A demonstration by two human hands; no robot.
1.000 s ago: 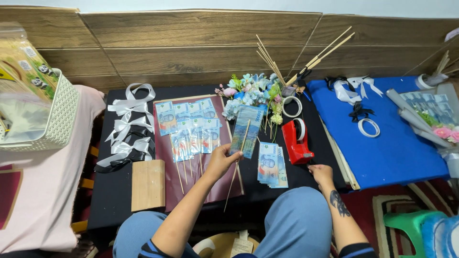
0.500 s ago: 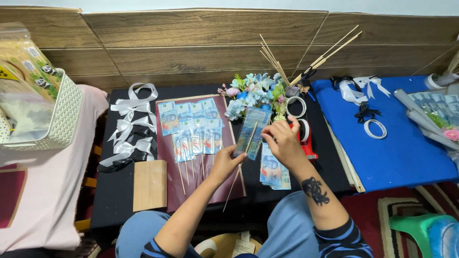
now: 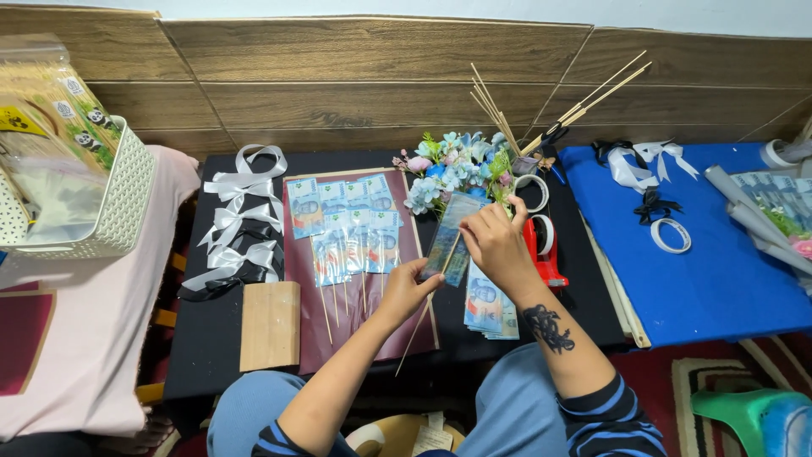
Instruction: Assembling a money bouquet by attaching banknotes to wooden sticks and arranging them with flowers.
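My left hand [image 3: 406,292]: my fingers pinch the low end of a banknote [image 3: 452,233] and a thin wooden stick [image 3: 423,317].
My right hand [image 3: 499,245]: my fingers close on the top part of the same banknote.
Banknote: it is above the black table [image 3: 203,338]. Its long side runs from low near me up and away, leaning a bit right.
Stick: it slants the same way, its bottom tip toward my knees.
Pile of banknotes [image 3: 489,309]: flat, just under my right wrist.
Red tape dispenser [image 3: 545,254]: just right of my hand.
White basket [image 3: 110,203]: far left, with clear bags [image 3: 51,127] inside.
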